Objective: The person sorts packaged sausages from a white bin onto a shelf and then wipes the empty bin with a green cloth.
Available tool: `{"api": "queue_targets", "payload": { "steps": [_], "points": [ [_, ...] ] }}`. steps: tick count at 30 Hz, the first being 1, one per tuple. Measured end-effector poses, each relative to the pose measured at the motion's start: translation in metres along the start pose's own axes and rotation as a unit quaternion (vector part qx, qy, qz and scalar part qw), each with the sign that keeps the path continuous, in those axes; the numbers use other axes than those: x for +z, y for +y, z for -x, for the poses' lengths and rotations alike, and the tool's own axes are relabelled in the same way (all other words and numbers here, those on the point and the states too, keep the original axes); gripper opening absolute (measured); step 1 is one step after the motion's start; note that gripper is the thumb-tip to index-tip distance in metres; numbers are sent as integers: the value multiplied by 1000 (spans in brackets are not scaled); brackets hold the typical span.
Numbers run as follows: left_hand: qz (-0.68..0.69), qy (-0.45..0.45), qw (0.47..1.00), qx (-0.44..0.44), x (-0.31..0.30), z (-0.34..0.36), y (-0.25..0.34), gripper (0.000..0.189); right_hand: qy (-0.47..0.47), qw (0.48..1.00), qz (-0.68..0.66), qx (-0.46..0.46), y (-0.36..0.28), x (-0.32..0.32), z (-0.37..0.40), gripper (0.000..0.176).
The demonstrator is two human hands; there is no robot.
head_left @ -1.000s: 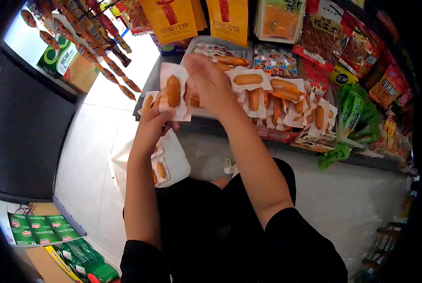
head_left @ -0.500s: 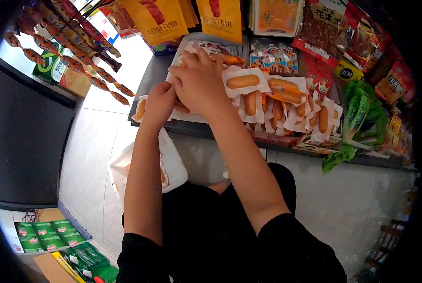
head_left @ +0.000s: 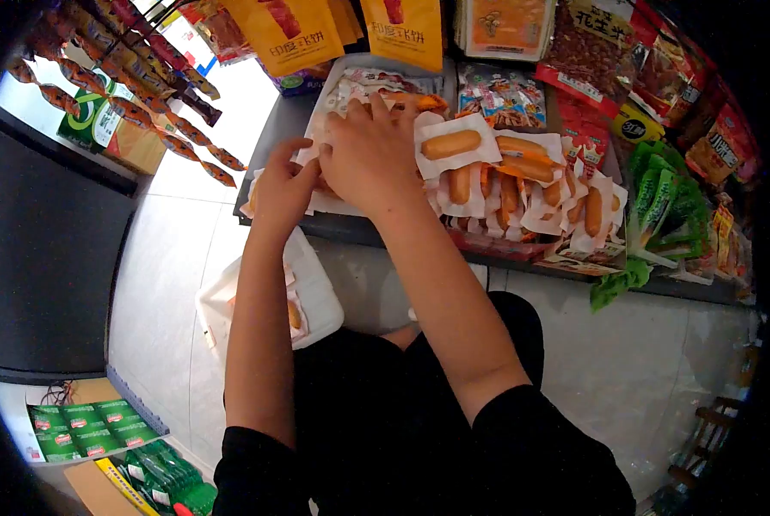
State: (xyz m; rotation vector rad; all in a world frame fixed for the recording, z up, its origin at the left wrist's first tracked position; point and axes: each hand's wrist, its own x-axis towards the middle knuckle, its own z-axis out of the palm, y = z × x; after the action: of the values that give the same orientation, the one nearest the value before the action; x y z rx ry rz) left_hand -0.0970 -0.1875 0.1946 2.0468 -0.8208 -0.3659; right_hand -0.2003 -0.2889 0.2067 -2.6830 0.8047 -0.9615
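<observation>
1. The grey shelf [head_left: 277, 129] is stretching across the top of the view from 11 to 3 o'clock, and it is already looking crowded with stock.
2. Yellow pouches [head_left: 286, 30] are hanging above it at 12 o'clock. Strings of snack sticks [head_left: 144, 120] are dangling at 10 o'clock, and green packets [head_left: 656, 206] are sitting on the shelf at 3 o'clock.
3. The sausage packets [head_left: 449, 146] are lying on the shelf in an overlapping row that is running from just right of 12 o'clock towards 2 o'clock. Most of them are facing up and touching their neighbours, so this part is appearing largely laid out.
4. A white bag [head_left: 316, 292] is resting on the person's lap just left of centre, below the shelf's front edge, with its mouth gaping open.
5. The right hand [head_left: 372, 155] is lying palm down on the left end of the row at 12 o'clock. Its fingers are spreading flat and pressing on the packets under it, not closing round anything.
6. The left hand [head_left: 282, 185] is sitting just beside it at 11 o'clock, touching the outermost packets at the shelf's left end. Its thumb is pointing up and its fingers are bending over the packet edges, but I cannot tell whether they are pinching one.
7. A few loose packets [head_left: 293, 314] are showing inside the bag, well apart from the row. By my reading, a small share is not yet out on the shelf, and the left end is the part being worked.
</observation>
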Motion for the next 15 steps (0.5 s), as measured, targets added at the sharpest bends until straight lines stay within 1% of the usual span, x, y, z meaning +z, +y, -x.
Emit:
{"api": "queue_targets", "payload": {
  "steps": [1,2,4,5,7,8,10,11,13,14,15],
  "points": [
    [-14,-19,1000,-7,-2,1,1,40,-15,1000,6,8,-2,-4,0,30],
    [-14,-18,1000,-7,-3,3,3,40,-16,1000,6,7,-4,-6,-1,30],
    [47,1,999,-1,-2,7,5,37,18,1000,-14,2,-9,-10,-1,31],
    [48,2,999,-2,-2,6,2,37,18,1000,-15,1,-13,-15,-1,31],
    [83,43,995,45,-4,4,-10,32,23,998,-43,-28,-22,-27,-1,27],
    [83,47,995,42,-8,8,-8,32,21,998,-45,-31,-28,-35,-1,27],
    [111,37,991,64,-22,24,-7,28,-55,986,-158,-29,-43,-42,4,24],
    [106,47,992,50,-30,32,-14,28,-67,983,-169,-36,-48,-35,8,24],
    [68,27,997,-26,-54,45,-32,24,-14,966,-251,-58,-55,-12,17,24],
    [55,19,997,-52,-66,53,-40,23,-53,963,-258,-66,-58,-5,22,25],
    [50,29,996,-67,-78,64,-54,23,-65,958,-270,-71,-65,1,27,25]
  ]
}}
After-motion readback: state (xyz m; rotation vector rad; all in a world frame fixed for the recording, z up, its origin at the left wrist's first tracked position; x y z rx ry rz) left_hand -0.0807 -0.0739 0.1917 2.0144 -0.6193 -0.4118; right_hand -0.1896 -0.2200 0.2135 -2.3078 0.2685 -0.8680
